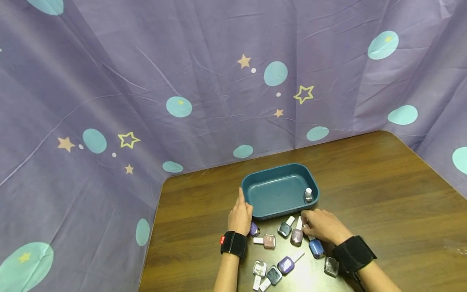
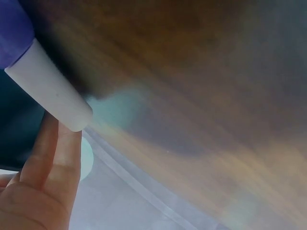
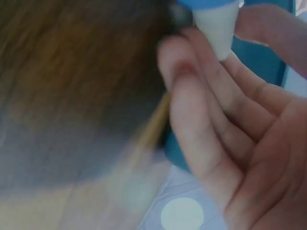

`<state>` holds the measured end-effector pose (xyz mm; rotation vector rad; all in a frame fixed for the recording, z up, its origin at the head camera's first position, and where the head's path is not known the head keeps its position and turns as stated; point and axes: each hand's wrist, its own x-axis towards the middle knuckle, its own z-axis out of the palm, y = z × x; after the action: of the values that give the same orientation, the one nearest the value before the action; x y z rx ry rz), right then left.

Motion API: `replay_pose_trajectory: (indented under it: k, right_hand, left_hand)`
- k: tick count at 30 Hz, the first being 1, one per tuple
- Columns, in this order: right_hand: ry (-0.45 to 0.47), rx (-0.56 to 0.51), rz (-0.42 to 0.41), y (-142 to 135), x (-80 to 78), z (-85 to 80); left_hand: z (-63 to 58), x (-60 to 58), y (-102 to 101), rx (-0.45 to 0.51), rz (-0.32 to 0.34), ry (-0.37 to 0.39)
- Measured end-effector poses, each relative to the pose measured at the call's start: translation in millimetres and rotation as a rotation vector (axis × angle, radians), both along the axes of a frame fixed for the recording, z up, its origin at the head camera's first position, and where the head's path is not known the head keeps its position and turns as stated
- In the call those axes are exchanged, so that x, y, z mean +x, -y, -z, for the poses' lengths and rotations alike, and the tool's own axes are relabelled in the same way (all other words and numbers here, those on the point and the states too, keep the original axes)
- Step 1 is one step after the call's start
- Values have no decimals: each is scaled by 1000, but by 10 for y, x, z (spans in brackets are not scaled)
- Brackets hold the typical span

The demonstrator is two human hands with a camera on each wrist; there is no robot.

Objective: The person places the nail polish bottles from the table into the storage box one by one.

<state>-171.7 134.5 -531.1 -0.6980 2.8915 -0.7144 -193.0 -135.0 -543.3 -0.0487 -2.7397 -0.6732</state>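
My left hand (image 1: 239, 217) lies along the left end of a teal tray (image 1: 275, 194), fingers straight. Beside it is a purple nail polish bottle (image 1: 254, 229); its white cap (image 2: 50, 88) overlaps my fingertips in the left wrist view. My right hand (image 1: 324, 225), in front of the tray's right corner, pinches the white cap (image 3: 217, 31) of a blue nail polish bottle (image 1: 316, 248) between thumb and curled fingers. A mauve bottle (image 1: 296, 238) lies just left of those fingers. One grey bottle (image 1: 308, 197) stands upright inside the tray at its right end.
Around the hands lie more polish bottles: dark teal (image 1: 284, 230), pink (image 1: 269, 241), violet (image 1: 286, 265), silver (image 1: 260, 267), slate (image 1: 274, 275) and dark grey (image 1: 331, 267). The wooden table (image 1: 383, 182) meets a lilac patterned curtain (image 1: 219, 81) behind and on both sides.
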Motion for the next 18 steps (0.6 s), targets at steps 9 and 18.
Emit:
replay_pose_trajectory:
  k: [9,18]
  right_hand:
    - [23,-125,-11,19,4,-110]
    - [8,-151,-29,5,18,-156]
  left_hand:
    - [-8,7,4,0,1,20]
    - [-4,0,7,1,2,19]
